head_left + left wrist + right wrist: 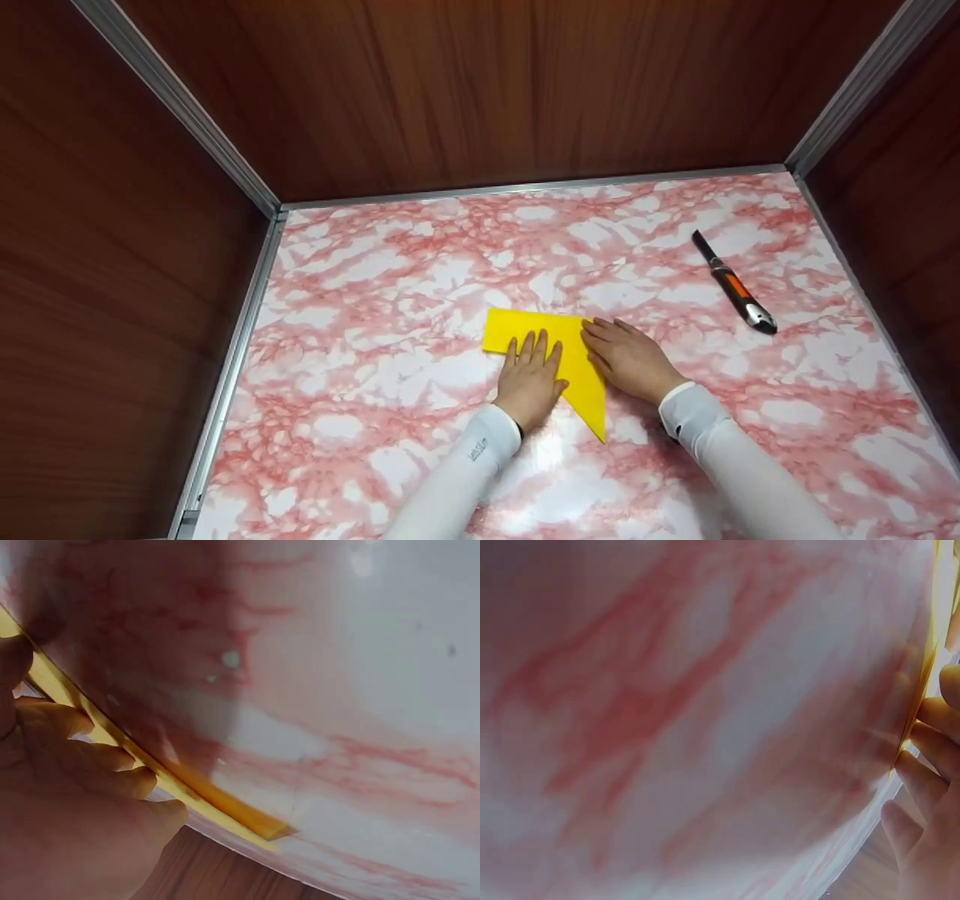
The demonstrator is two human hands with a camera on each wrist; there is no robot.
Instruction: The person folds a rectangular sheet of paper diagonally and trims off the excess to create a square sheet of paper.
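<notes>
A folded sheet of yellow paper (577,367) lies on the marbled table, with a squared end at the left and a sharp point toward the front. My left hand (531,386) rests on its left part, fingers spread and straight. At the paper's upper right corner and right edge, my right hand (630,358) lies with extended fingers touching it. The left wrist view shows the paper's edge (217,810) beyond the left hand's fingertips. Only a thin strip of the paper (922,690) appears beside the right hand's fingers in the right wrist view.
A utility knife (735,289) with a black and orange handle lies on the table to the right, apart from both hands. Dark wood-grain panels (465,90) with metal edge strips enclose the red-and-white table (360,390) at the back and both sides.
</notes>
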